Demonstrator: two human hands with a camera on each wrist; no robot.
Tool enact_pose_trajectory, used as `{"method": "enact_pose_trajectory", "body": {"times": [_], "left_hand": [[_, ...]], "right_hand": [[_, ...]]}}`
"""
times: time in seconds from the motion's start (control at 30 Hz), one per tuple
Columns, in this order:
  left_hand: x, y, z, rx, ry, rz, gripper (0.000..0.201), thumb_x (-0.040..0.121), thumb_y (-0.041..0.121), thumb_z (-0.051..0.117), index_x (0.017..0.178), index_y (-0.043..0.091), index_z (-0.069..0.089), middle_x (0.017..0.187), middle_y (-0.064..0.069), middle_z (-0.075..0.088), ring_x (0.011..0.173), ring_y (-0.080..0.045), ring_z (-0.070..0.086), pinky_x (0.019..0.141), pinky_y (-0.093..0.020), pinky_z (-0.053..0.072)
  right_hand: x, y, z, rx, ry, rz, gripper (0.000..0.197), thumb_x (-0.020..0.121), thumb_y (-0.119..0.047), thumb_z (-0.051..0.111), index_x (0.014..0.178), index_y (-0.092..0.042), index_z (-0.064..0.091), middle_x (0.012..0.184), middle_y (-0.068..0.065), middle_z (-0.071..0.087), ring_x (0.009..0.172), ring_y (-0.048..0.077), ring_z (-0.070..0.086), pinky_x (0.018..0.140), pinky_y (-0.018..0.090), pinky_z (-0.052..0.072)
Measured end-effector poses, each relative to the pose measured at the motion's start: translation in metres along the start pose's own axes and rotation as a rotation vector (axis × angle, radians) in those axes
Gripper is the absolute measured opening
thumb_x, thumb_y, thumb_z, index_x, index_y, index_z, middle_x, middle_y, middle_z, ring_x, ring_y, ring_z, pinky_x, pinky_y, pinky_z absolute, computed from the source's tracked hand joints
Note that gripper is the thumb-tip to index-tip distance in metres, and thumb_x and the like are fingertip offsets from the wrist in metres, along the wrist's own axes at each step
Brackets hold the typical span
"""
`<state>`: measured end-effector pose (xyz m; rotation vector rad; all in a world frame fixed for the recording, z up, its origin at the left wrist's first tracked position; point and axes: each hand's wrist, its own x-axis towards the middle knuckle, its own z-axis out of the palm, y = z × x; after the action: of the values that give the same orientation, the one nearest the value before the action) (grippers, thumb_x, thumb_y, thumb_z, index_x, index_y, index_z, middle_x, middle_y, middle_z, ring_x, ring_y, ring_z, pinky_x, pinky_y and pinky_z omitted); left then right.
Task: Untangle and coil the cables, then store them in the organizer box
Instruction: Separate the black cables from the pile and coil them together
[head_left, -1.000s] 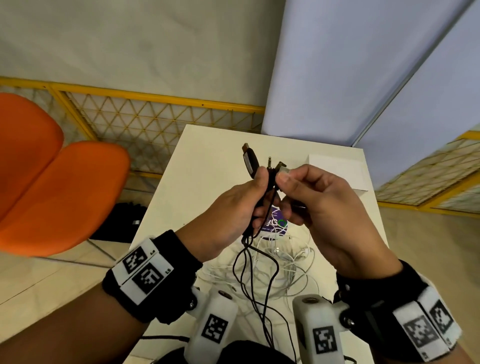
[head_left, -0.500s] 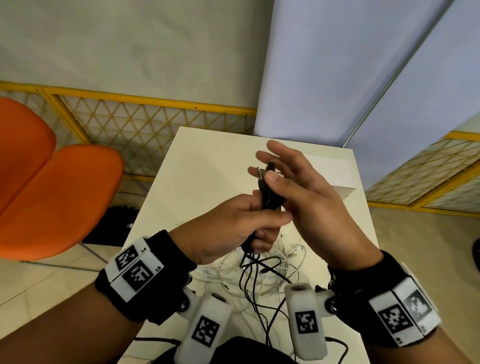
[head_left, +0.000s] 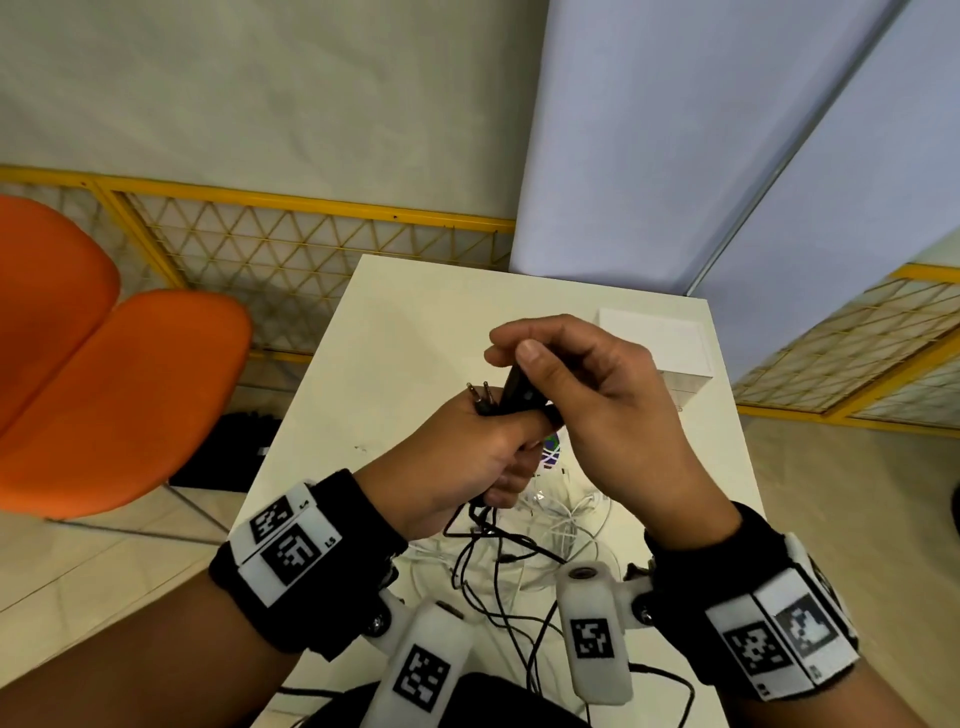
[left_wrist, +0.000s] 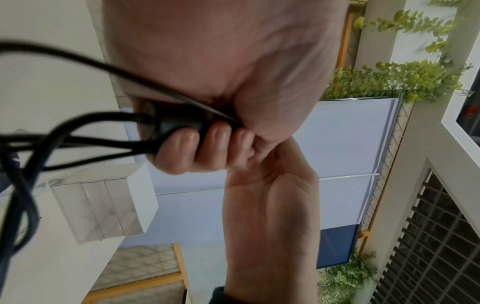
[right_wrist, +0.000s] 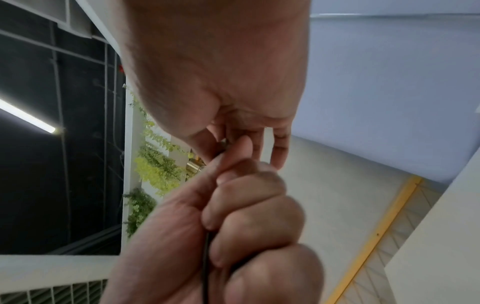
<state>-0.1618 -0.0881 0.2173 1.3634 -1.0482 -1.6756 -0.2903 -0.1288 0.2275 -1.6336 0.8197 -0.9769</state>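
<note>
Over the white table (head_left: 405, 338) my left hand (head_left: 498, 431) grips a bundle of black cables (head_left: 493, 577); two jack plugs (head_left: 479, 391) stick up out of the fist. Thumb and forefinger of my right hand (head_left: 519, 364) pinch a black plug (head_left: 517, 387) at the bundle's top. The left wrist view shows my left hand (left_wrist: 205, 142) with its fingers curled round the black cables (left_wrist: 78, 142), whose loops hang out of the fist. In the right wrist view my right hand (right_wrist: 246, 148) meets the left fist, and a black cable (right_wrist: 205, 267) runs down. Loose white cables (head_left: 571, 525) lie on the table below. The white organizer box (head_left: 660, 353) stands at the far right.
An orange chair (head_left: 114, 395) stands left of the table with a black bag (head_left: 223, 452) on the floor beside it. A yellow lattice fence (head_left: 311, 254) and a pale blue panel (head_left: 675, 156) close off the far side. A small purple-green item (head_left: 550, 449) lies under my hands.
Half a second ago my right hand lay open over the bundle with its fingers spread; now its thumb and forefinger pinch the black plug. My left hand keeps its grip on the cables.
</note>
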Motion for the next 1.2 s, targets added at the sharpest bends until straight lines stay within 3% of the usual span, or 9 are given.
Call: {"method": "enact_pose_trajectory", "body": {"times": [0.3, 0.47, 0.53, 0.67, 0.83, 0.97, 1.07, 1.13, 1.2], "left_hand": [[-0.003, -0.002, 0.003, 0.082, 0.050, -0.016, 0.031, 0.089, -0.001, 0.054, 0.064, 0.013, 0.044, 0.052, 0.001, 0.029, 0.045, -0.012, 0.025, 0.051, -0.029, 0.025], [-0.002, 0.004, 0.000, 0.077, 0.047, 0.029, 0.032, 0.087, 0.001, 0.059, 0.060, 0.018, 0.055, 0.050, 0.003, 0.030, 0.042, -0.011, 0.027, 0.048, -0.026, 0.029], [-0.003, 0.007, -0.002, 0.074, 0.037, 0.065, 0.016, 0.083, 0.003, 0.061, 0.072, 0.013, 0.055, 0.051, 0.004, 0.032, 0.043, -0.010, 0.029, 0.047, -0.026, 0.030], [-0.003, 0.007, -0.003, 0.092, 0.054, 0.075, 0.020, 0.069, 0.009, 0.055, 0.055, 0.020, 0.045, 0.051, 0.002, 0.034, 0.045, -0.012, 0.031, 0.050, -0.027, 0.032], [-0.002, 0.012, 0.002, 0.106, 0.039, 0.087, 0.041, 0.087, -0.006, 0.052, 0.055, 0.019, 0.053, 0.047, 0.006, 0.037, 0.042, -0.008, 0.033, 0.055, -0.032, 0.036], [-0.001, 0.021, 0.000, -0.076, 0.053, 0.187, 0.019, 0.095, 0.009, 0.060, 0.077, 0.007, 0.061, 0.050, -0.001, 0.038, 0.041, -0.010, 0.029, 0.054, -0.031, 0.037], [0.002, 0.032, -0.009, -0.202, 0.116, 0.359, 0.046, 0.089, 0.024, 0.067, 0.050, 0.009, 0.048, 0.046, -0.007, 0.034, 0.043, -0.019, 0.036, 0.057, -0.036, 0.042], [0.000, 0.042, -0.014, -0.194, 0.136, 0.452, 0.055, 0.089, 0.032, 0.064, 0.046, 0.011, 0.037, 0.044, -0.005, 0.026, 0.046, -0.023, 0.038, 0.067, -0.038, 0.051], [-0.003, 0.050, -0.018, -0.182, 0.188, 0.513, 0.055, 0.090, 0.036, 0.063, 0.045, 0.013, 0.040, 0.043, -0.003, 0.027, 0.048, -0.022, 0.039, 0.072, -0.038, 0.055]], "right_hand": [[-0.006, -0.004, -0.004, -0.175, -0.235, 0.018, 0.028, 0.100, -0.011, 0.055, 0.119, -0.024, 0.071, 0.113, -0.016, 0.072, 0.112, 0.002, 0.063, 0.096, 0.019, 0.047], [-0.007, 0.001, -0.007, -0.127, -0.111, -0.051, 0.052, 0.100, -0.015, 0.055, 0.146, -0.035, 0.040, 0.136, -0.015, 0.055, 0.124, 0.006, 0.055, 0.103, 0.028, 0.046], [-0.008, 0.001, -0.004, -0.193, -0.110, -0.094, 0.046, 0.101, -0.014, 0.052, 0.144, -0.029, 0.046, 0.132, -0.015, 0.058, 0.122, 0.005, 0.056, 0.102, 0.021, 0.044], [-0.011, 0.002, -0.001, -0.325, -0.125, -0.170, 0.033, 0.101, -0.008, 0.049, 0.132, -0.015, 0.061, 0.119, -0.007, 0.066, 0.117, 0.006, 0.059, 0.097, 0.016, 0.044], [-0.004, -0.003, -0.009, -0.332, -0.173, -0.184, 0.029, 0.100, -0.007, 0.052, 0.123, -0.016, 0.068, 0.114, -0.010, 0.070, 0.113, 0.006, 0.063, 0.096, 0.019, 0.047], [-0.007, 0.006, -0.008, 0.008, -0.098, -0.008, 0.061, 0.094, -0.041, 0.057, 0.149, -0.031, 0.033, 0.138, -0.007, 0.056, 0.125, 0.006, 0.056, 0.101, 0.028, 0.048], [-0.012, 0.013, 0.003, 0.012, -0.248, 0.089, 0.070, 0.090, -0.056, 0.058, 0.147, -0.029, 0.027, 0.120, 0.003, 0.065, 0.113, 0.016, 0.064, 0.097, 0.040, 0.051], [-0.014, 0.012, 0.011, -0.099, -0.368, 0.139, 0.039, 0.095, -0.047, 0.057, 0.124, -0.021, 0.052, 0.089, 0.003, 0.072, 0.087, 0.017, 0.071, 0.088, 0.042, 0.054], [-0.017, 0.011, 0.016, -0.114, -0.402, 0.194, 0.030, 0.099, -0.042, 0.054, 0.088, -0.016, 0.065, 0.057, 0.004, 0.056, 0.054, 0.022, 0.056, 0.065, 0.041, 0.050]]}}
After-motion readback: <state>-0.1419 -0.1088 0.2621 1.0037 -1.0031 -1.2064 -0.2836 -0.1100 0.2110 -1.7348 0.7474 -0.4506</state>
